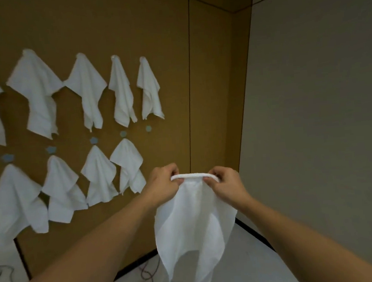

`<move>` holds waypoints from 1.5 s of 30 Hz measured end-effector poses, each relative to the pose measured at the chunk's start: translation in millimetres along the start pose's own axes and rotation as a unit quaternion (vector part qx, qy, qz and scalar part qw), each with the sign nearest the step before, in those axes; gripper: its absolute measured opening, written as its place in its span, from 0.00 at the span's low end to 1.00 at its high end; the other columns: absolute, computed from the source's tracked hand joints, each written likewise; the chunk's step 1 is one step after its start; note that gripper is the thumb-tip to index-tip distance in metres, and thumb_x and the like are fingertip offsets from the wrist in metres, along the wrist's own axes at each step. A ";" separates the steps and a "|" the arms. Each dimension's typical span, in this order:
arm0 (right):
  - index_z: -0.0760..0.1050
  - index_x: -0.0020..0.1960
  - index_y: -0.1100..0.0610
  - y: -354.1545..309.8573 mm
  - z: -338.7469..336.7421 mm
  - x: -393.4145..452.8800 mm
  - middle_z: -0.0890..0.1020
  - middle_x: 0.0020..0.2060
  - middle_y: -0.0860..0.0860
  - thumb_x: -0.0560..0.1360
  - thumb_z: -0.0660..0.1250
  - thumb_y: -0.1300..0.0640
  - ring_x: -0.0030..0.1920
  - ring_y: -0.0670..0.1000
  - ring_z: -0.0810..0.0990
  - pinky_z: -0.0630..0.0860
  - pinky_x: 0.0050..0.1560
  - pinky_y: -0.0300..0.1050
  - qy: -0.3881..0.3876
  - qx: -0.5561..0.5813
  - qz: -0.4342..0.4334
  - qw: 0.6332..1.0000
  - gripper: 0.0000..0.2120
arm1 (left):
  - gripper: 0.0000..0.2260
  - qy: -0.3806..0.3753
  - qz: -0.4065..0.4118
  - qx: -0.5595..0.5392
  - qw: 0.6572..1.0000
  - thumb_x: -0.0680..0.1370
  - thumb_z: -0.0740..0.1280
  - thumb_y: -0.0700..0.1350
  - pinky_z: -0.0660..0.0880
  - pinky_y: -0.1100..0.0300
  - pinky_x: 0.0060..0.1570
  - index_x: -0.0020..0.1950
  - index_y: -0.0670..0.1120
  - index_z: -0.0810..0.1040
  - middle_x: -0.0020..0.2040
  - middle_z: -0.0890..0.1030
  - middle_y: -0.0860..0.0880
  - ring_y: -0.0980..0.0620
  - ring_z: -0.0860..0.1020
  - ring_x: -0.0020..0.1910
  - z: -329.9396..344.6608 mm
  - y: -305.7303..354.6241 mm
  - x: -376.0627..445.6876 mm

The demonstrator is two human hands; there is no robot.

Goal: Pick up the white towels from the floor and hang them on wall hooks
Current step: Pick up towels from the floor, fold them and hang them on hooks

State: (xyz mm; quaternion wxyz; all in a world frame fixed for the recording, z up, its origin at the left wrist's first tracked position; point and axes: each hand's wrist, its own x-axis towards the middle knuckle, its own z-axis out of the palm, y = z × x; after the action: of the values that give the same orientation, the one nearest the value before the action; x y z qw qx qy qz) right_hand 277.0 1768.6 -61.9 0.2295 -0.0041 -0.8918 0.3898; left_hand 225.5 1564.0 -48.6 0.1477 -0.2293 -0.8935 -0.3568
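Hands raised, we are pinching a white towel (194, 224) by its rolled top edge, left hand (164, 180) and right hand (225, 183) at either end, cloth hanging over the floor (245, 258). Beyond, hung towels (87, 90) are draping from hooks; one blue hook (148, 128) is standing bare on the brown wall (208, 72).

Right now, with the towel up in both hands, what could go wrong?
1. The left hand and right hand pinch only the towel's rolled top edge, so letting go with either one may drop it back to the floor.
2. The free hook sits close beside a hung towel, which a reaching arm might knock off.
3. Cables lie on the floor below, where feet could probably catch.
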 end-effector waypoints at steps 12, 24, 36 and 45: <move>0.79 0.37 0.52 55.4 134.0 231.0 0.79 0.31 0.46 0.76 0.68 0.47 0.35 0.44 0.77 0.71 0.35 0.41 -0.054 0.055 -0.043 0.996 0.12 | 0.05 0.047 -0.045 0.031 0.997 0.78 0.66 0.45 0.70 0.61 0.38 0.42 0.48 0.78 0.38 0.79 0.49 0.52 0.77 0.39 34.5 -162.3 186.6; 0.78 0.34 0.47 115.1 257.7 495.0 0.81 0.32 0.44 0.74 0.70 0.46 0.36 0.42 0.79 0.73 0.36 0.39 -0.112 0.028 -0.072 0.991 0.11 | 0.05 0.120 -0.073 0.045 0.989 0.77 0.68 0.49 0.69 0.70 0.34 0.46 0.51 0.73 0.34 0.78 0.53 0.59 0.76 0.34 65.5 -306.7 406.6; 0.78 0.39 0.55 139.2 379.2 678.9 0.81 0.33 0.49 0.75 0.65 0.41 0.36 0.51 0.80 0.75 0.38 0.44 -0.020 -0.082 -0.101 0.991 0.17 | 0.05 0.249 -0.008 0.143 0.958 0.76 0.72 0.47 0.69 0.65 0.44 0.49 0.47 0.82 0.41 0.83 0.51 0.54 0.77 0.38 83.8 -423.8 575.6; 0.81 0.39 0.57 161.4 449.5 755.9 0.81 0.30 0.51 0.69 0.74 0.65 0.28 0.51 0.78 0.71 0.30 0.37 0.123 -0.062 -0.325 0.936 0.04 | 0.06 0.247 0.143 0.294 0.912 0.73 0.71 0.40 0.76 0.61 0.25 0.47 0.46 0.86 0.35 0.81 0.47 0.48 0.77 0.26 111.4 -484.0 647.5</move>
State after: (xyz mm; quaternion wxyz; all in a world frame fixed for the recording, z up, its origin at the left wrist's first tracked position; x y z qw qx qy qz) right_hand -612.4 1710.0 -133.0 0.4508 0.2241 -0.8318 0.2339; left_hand -586.2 1529.7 -125.8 0.4741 -0.2049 -0.8506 -0.0984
